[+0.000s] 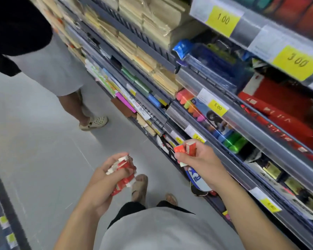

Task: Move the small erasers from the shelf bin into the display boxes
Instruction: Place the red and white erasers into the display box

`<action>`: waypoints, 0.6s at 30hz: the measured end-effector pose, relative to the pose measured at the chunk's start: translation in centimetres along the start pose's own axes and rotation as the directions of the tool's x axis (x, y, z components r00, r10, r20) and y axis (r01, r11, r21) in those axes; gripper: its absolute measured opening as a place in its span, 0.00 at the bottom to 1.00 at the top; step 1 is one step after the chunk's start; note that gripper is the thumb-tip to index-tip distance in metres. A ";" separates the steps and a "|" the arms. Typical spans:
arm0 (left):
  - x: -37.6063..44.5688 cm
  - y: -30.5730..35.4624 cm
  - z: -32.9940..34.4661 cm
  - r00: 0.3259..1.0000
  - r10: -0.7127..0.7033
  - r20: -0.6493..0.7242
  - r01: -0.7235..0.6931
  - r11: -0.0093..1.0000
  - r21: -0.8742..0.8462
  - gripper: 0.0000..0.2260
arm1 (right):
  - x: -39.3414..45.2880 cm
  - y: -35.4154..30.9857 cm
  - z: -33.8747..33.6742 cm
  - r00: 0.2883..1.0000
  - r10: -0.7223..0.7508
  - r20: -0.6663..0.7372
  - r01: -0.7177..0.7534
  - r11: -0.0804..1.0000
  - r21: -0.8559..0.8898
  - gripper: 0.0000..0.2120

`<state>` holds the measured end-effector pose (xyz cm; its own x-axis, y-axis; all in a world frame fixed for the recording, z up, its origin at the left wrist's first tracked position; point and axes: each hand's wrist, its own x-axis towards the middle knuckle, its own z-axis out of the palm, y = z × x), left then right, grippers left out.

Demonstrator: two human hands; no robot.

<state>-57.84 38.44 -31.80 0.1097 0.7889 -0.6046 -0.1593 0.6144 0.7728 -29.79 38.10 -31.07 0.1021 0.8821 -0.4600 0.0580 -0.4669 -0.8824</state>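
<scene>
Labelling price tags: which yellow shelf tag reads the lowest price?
The yellow tag reading 1.00, on the top shelf rail, furthest left up there. The legible others read 3.00 and 5.00.

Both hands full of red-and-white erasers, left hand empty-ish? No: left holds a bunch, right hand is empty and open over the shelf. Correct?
Not quite. The left hand does hold a bunch of erasers, but the right hand isn't empty: the head view shows it gripping a few erasers too.

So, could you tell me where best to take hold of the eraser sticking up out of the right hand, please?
Pinch the eraser by its two broad red faces near its upper, exposed end, coming from above and from the shelf side. That end stands clear above the right hand; the lower end is buried in the grip beside another eraser. The left hand is full of erasers, so free it first.
</scene>
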 end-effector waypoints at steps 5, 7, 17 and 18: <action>4.3 7.4 2.5 0.968 0.047 0.248 -0.083 0.987 0.135 0.26 | -0.5 -3.9 0.4 0.986 -0.091 -0.139 0.098 0.994 0.042 0.11; 5.4 10.4 4.2 0.931 0.052 0.362 -0.128 0.973 0.191 0.26 | -1.5 -5.5 0.3 0.965 -0.140 -0.222 0.161 0.984 0.081 0.10; 2.6 19.6 16.0 0.611 0.051 0.790 -0.380 0.894 0.236 0.28 | -9.9 -12.7 -2.8 0.767 -0.320 -0.556 0.387 0.922 0.004 0.12; 2.0 20.2 17.0 0.568 0.050 0.821 -0.406 0.885 0.227 0.28 | -10.6 -13.3 -3.3 0.750 -0.333 -0.572 0.389 0.921 -0.026 0.13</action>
<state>-44.20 52.62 -14.07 0.8600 0.4888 -0.1463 0.0370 0.2262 0.9734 -28.40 34.77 -14.17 0.6251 0.7805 0.0051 0.1189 -0.0887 -0.9889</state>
